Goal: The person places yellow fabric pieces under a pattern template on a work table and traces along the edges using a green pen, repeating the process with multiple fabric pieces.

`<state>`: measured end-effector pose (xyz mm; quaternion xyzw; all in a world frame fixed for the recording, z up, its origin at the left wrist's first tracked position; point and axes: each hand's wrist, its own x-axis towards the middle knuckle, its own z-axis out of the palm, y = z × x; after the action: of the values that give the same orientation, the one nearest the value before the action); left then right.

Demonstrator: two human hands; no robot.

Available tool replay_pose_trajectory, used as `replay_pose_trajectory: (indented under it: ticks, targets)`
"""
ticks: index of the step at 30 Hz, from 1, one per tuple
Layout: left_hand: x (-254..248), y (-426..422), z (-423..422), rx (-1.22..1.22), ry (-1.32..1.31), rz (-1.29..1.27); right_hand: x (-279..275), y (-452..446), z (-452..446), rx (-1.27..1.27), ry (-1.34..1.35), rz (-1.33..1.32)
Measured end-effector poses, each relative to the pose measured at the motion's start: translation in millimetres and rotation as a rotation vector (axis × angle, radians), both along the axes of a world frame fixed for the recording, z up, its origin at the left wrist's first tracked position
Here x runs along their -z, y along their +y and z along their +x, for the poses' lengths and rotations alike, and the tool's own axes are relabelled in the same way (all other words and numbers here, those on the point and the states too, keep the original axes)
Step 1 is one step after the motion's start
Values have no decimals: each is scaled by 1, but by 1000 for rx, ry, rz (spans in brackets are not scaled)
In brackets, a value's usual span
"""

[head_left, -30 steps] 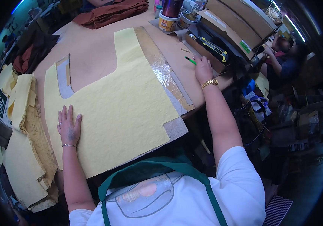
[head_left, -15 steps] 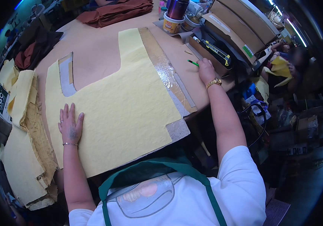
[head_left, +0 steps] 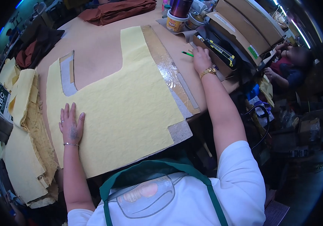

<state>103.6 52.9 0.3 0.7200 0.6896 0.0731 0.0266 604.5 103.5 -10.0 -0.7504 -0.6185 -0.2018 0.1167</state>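
Observation:
A yellow sheet (head_left: 112, 124) with a notched outline lies over a stiff board pattern (head_left: 180, 132), whose grey and brown edges stick out at the right and inside the left notch. My left hand (head_left: 71, 122) rests flat on the sheet's left part, fingers spread. Beyond the sheet's right edge, my right hand (head_left: 201, 59) is closed around a green pencil (head_left: 187, 54), one end poking out to the left. Close by that hand is an open box (head_left: 220, 62) with a yellow cutter knife (head_left: 221, 51) on it; the fingertips are partly hidden.
Yellow offcuts (head_left: 25, 143) are heaped at the left edge. Dark red cloth (head_left: 116, 11) lies at the back. A white tub (head_left: 176, 22) and cardboard boxes (head_left: 240, 26) stand at the back right. Another person (head_left: 289, 67) sits at far right.
My right hand has moved away from me and a little left, carrying the green pencil. My left hand stays put on the sheet. At far right, the other person has lowered a yellow piece.

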Motion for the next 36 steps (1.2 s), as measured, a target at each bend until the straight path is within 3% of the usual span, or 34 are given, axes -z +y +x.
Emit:
replay_pose_trajectory:
  ticks: [7,13,16,18,20,23,26,29,31,34,36]
  targets:
    - [-2,-1,0,3,-18,1,-3,18,-5,-44,43,-67]
    - [-5,-2,2,-2,-1,1,-22,-9,-10,178,-88,49]
    - [-4,-1,0,11,-9,-5,-17,-27,-20,27,-17,185]
    - [-6,-1,0,10,-20,-16,-29,-50,-53,35,442,-24]
    - [-6,-3,-1,0,-29,-22,-19,-67,-76,-15,627,-10]
    - [-2,-3,-4,11,-40,-7,-28,-76,-104,61,694,-91]
    - [-3,-6,-12,53,-85,-3,-32,-71,-82,-60,1466,-224]
    - [3,-2,-28,115,-328,64,-51,-82,-84,-286,1705,-337]
    - [19,6,-51,149,-637,226,-66,-93,-96,-338,1669,-262]
    - [1,-7,-61,-181,-364,8,-88,-112,-100,-396,1525,-127]
    - [2,-13,-62,-174,-278,-19,-113,-129,-97,-393,1434,-27]
